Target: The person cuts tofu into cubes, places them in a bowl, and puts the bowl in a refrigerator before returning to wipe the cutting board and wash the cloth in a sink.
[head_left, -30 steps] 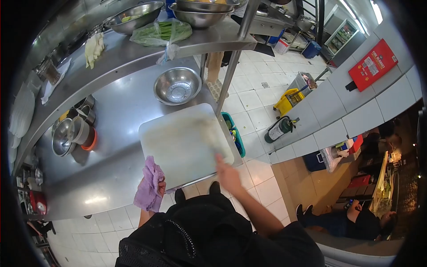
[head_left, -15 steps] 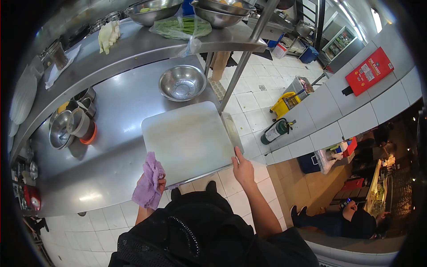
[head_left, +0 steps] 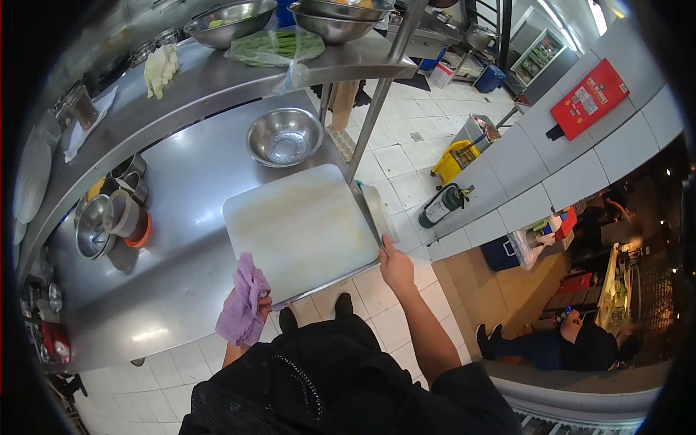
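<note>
White plastic, the cutting board (head_left: 301, 228) lies flat at the front edge of the steel bench (head_left: 181, 188), near the bench's right end. At the board's front right corner the right hand (head_left: 396, 267) rests with fingers against the edge — whether it grips I cannot tell. At the front left corner the left hand (head_left: 250, 304) is closed around a bunched purple cloth (head_left: 243, 301), just touching the board. Behind the board stands a steel bowl (head_left: 284, 136); toward the bench's left edge, a cluster of metal pots (head_left: 109, 217). An upper shelf (head_left: 217, 80) carries bowls and bagged greens (head_left: 275, 45).
</note>
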Demonstrator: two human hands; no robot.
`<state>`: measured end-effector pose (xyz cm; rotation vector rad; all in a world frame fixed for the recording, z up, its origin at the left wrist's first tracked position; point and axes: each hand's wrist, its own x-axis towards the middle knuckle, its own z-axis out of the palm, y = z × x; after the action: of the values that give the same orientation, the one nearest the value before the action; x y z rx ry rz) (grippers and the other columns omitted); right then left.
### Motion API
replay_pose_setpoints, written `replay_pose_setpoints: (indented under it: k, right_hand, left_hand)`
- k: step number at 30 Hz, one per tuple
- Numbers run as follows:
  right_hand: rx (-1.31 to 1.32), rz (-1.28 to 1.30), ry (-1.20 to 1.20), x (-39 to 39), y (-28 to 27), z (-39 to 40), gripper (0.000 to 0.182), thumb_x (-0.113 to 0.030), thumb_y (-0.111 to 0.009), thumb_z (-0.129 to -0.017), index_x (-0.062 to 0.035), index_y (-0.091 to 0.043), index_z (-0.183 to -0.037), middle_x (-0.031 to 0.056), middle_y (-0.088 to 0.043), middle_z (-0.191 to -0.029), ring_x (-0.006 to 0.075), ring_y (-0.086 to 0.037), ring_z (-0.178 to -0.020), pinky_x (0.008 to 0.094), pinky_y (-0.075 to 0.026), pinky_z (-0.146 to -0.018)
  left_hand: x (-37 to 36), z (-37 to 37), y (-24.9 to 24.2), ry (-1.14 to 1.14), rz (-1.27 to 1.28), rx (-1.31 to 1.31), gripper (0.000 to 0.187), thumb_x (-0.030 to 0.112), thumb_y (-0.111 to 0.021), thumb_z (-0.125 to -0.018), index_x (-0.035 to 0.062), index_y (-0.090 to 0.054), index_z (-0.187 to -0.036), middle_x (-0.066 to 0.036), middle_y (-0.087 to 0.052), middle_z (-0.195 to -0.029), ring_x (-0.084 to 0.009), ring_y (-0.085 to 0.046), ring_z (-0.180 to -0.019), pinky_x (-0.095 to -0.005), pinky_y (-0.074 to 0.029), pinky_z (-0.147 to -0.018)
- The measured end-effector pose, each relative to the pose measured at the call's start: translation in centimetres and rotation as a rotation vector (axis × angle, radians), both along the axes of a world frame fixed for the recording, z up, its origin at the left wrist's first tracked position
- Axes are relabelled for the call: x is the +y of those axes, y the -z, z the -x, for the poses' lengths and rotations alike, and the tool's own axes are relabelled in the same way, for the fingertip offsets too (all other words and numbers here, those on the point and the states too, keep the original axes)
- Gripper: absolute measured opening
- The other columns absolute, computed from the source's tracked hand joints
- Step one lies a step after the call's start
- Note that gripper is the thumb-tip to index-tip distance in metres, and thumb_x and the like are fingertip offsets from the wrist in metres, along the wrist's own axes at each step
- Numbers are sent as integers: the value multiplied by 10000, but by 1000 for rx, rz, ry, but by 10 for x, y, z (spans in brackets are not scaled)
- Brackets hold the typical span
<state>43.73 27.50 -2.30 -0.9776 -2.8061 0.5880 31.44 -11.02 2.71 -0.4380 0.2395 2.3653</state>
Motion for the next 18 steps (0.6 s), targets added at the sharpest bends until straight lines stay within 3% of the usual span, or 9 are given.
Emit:
replay_pose_setpoints:
  k: [2, 5, 9, 11, 13, 16, 17, 18]
  right_hand:
    - [148, -5, -118, -20, -3, -15, 538, -283, -572, -1029, -196, -473, -1551, 259, -707, -883, 437, -695, -777, 565, -543, -697]
    - [8, 28, -242, -74, -18, -49, 539, -325, -611, -1025, -272, -494, -1549, 214, -679, -888, 443, -676, -751, 526, -556, -702]
    - [-125, 95, -377, -103, -35, -105, 573, -324, -612, -1021, -297, -456, -1572, 187, -662, -896, 418, -676, -714, 518, -564, -662]
    - [-295, 39, -411, -74, -26, -130, 589, -316, -601, -1022, -314, -430, -1586, 175, -669, -900, 396, -685, -699, 510, -571, -636]
    - [-254, -47, -310, -18, 3, -134, 569, -335, -508, -1059, -313, -369, -1611, 227, -678, -916, 393, -679, -651, 522, -549, -584]
    - [-90, -51, -176, 57, -15, -95, 523, -302, -577, -1033, -201, -494, -1539, 237, -686, -877, 435, -677, -778, 550, -537, -736]
    - [-27, 56, -180, 70, -31, -86, 507, -290, -607, -1027, -150, -535, -1509, 273, -721, -1014, 456, -701, -912, 504, -559, -828]
    - [-26, 54, -182, 78, -29, -80, 507, -290, -607, -1027, -150, -535, -1509, 273, -721, -1014, 456, -701, -912, 504, -559, -828]
  left_hand:
    - [-2, -5, 5, 4, -5, -11, 291, 245, -543, -1047, 20, -605, -1220, -105, -632, -1082, -229, -567, -936, -299, -489, -713]
    - [2, -2, 10, -34, 50, 10, 293, 249, -542, -1049, 13, -603, -1211, -114, -631, -1081, -230, -568, -925, -301, -488, -719]
    - [18, 2, -9, -35, 70, -10, 283, 240, -540, -1058, 6, -607, -1202, -118, -633, -1076, -223, -577, -920, -304, -492, -727]
    - [20, 4, -12, -37, 132, 17, 277, 233, -540, -1062, 2, -610, -1198, -118, -634, -1075, -219, -581, -917, -305, -491, -728]
    - [21, 4, -9, 8, 110, 44, 273, 229, -541, -1065, 0, -614, -1195, -116, -636, -1077, -212, -580, -908, -306, -489, -727]
    - [29, 1, -4, 78, 65, 82, 268, 222, -544, -1069, -4, -619, -1191, -114, -639, -1079, -201, -579, -895, -307, -487, -725]
    - [35, -2, -8, 78, 62, 81, 268, 222, -544, -1069, -4, -619, -1191, -114, -639, -1079, -201, -579, -895, -307, -487, -725]
    - [42, -5, -17, 82, 178, 109, 268, 221, -548, -1070, -5, -623, -1193, -112, -639, -1076, -194, -572, -877, -305, -484, -721]
